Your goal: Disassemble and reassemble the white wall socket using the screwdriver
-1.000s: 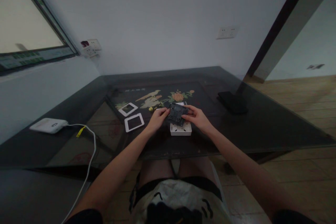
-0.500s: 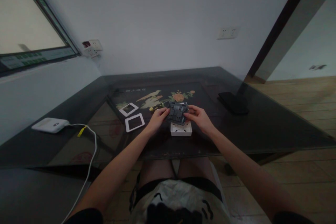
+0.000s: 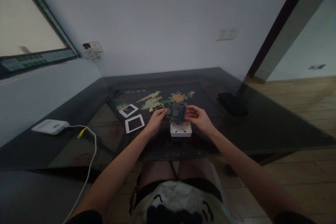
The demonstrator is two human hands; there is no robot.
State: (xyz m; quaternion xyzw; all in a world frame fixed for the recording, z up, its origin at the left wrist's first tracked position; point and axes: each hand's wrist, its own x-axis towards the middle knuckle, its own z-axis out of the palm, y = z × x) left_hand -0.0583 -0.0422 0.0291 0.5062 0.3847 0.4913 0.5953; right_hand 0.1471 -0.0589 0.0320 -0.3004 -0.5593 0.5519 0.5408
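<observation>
Dark grey module [image 3: 176,113] was gripped from both sides above a white box [image 3: 181,134]

The module sat between the left hand [image 3: 156,118] and the right hand [image 3: 198,119], its left edge at the left fingertips and its right edge at the right ones. It was held tilted over the box, covering the rear part of it from view; whether the two touched could not be told.

The left hand was closed in a pinch on the module's left edge, the thumb lying along the near side. The right hand was partly curled, its fingers and thumb gripping the module's right side with only a small gap between them.

The module was squarish and looked like moulded plastic, its upturned face broken by ridges, recesses and a row of fine details along the right side. The box was shallow, with a smooth, pale front wall and small dark slots inside. To the left of the left hand, two thin white frames, an upper frame [image 3: 123,112] and a lower frame [image 3: 127,126], lay close together, square with rounded corners and open middles. All rested on a dark, glossy table [image 3: 267,126], where a coloured flower design [image 3: 177,98] showed beyond the hands. A flat black object [image 3: 232,103] lay well to the right.
</observation>
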